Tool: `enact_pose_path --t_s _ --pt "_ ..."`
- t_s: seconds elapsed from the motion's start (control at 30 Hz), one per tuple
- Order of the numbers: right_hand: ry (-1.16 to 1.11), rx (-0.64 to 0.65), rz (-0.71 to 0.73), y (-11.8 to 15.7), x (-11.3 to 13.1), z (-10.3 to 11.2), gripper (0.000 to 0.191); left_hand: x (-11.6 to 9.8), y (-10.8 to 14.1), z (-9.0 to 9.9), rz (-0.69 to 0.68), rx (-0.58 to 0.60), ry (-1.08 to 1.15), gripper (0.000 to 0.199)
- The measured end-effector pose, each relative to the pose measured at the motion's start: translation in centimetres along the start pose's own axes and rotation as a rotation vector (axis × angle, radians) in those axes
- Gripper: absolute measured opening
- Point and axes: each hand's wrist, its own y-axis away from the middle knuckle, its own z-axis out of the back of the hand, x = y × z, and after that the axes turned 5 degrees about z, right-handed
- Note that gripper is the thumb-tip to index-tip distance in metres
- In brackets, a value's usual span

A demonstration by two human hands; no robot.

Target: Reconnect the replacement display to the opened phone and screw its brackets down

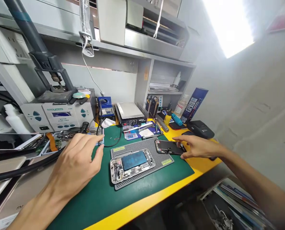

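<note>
An opened phone body (134, 162) with its inner parts showing lies on a grey perforated mat (161, 163). At the mat's right end is a dark phone screen panel (169, 147), back side up. My right hand (192, 147) has its thumb and fingers around the panel's right end, holding it. To the left of the phone body, my left hand (78, 159) hovers above the green mat (94, 204), thumb and fingers apart, with nothing in it.
Behind the grey mat stand a heating plate (130, 111) and a blue soldering station (106, 107). Tweezers and small tools lie before them. A tray of parts (61, 139) and a black hose (37, 167) are at the left. A black case (200, 128) sits at the right.
</note>
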Motion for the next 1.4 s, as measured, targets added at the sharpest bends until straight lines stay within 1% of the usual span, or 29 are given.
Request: enact_pose_path --t_s 0.1,0.23,0.33,0.4,0.5,0.6,0.7,0.77,0.87,0.97,1.03,1.13,1.2,1.3,1.4 --pt "0.007 0.030 0.039 -0.7 -0.1 0.4 0.038 0.0 0.3 -0.2 0.006 -0.001 0.005 0.023" --pt "0.020 -0.023 0.092 -0.6 -0.3 0.4 0.040 -0.3 0.6 0.1 0.054 0.024 0.024 0.019" --pt "0.038 -0.103 0.147 0.1 -0.8 -0.3 0.045 -0.8 0.5 0.7 0.103 0.085 0.042 0.019" --pt "0.059 -0.170 0.177 0.5 -1.3 -0.9 0.053 -1.2 0.5 1.0 0.134 0.118 0.057 0.021" --pt "0.104 -0.291 0.195 1.1 -2.1 -1.7 0.059 -1.2 0.4 1.2 0.183 0.124 0.084 0.020" --pt "0.154 -0.401 0.226 1.4 -2.1 -1.9 0.067 -0.9 0.3 1.2 0.249 0.120 0.120 0.017" --pt "0.210 -0.474 0.301 0.8 -0.7 -1.7 0.071 -0.9 0.1 1.5 0.345 0.157 0.178 0.014" --pt "0.240 -0.510 0.364 -0.1 0.8 -1.5 0.067 -1.3 -0.3 1.7 0.419 0.227 0.233 0.019" --pt "0.265 -0.552 0.458 -1.9 3.2 -1.4 0.062 -2.2 -1.4 2.0 0.519 0.365 0.329 0.026" --pt "0.278 -0.569 0.542 -3.9 4.8 -1.3 0.063 -3.0 -2.5 2.0 0.571 0.458 0.424 0.031" --pt "0.278 -0.568 0.570 -5.0 5.3 -1.2 0.066 -3.2 -3.1 1.9 0.593 0.479 0.448 0.034" --pt "0.263 -0.572 0.546 -5.9 5.3 -0.7 0.070 -3.2 -3.2 2.0 0.597 0.520 0.421 0.035" --pt "0.252 -0.570 0.511 -5.9 5.0 -0.3 0.071 -3.3 -3.0 2.2 0.569 0.596 0.382 0.040" --pt "0.232 -0.519 0.483 -5.0 4.2 0.1 0.071 -3.7 -2.4 2.2 0.488 0.735 0.325 0.057" --pt "0.175 -0.443 0.455 -3.6 3.2 0.4 0.068 -4.6 -2.2 1.7 0.376 0.842 0.291 0.072"
